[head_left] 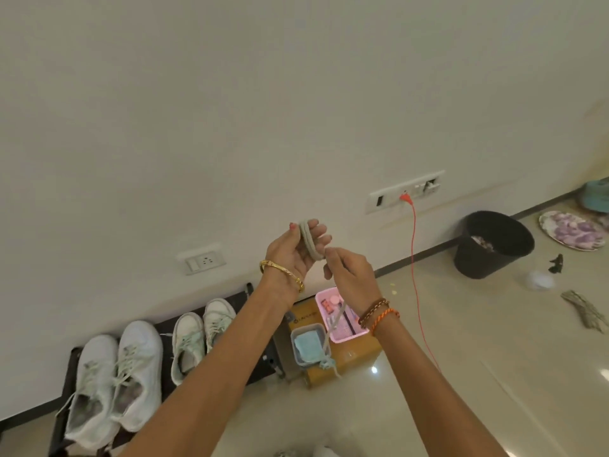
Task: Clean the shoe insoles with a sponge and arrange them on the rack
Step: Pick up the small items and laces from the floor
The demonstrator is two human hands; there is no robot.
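Left hand [293, 250]: grips a coiled shoelace [309, 242], held up.
Right hand [349, 275]: pinches the lace's free end.
Sponge [308, 347]: lies in the clear tub, near right.
Rack [158, 357]: holds shoes only.
Progress: seems early; no insoles visible.

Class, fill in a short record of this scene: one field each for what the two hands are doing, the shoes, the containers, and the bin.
left hand: left hand has a shoelace wound round its fingers
right hand: right hand pinches the lace's free end
shoes: two white pairs on a dark rack by the wall
containers: grey tub with blue sponge; pink basket
bin: black bin, right
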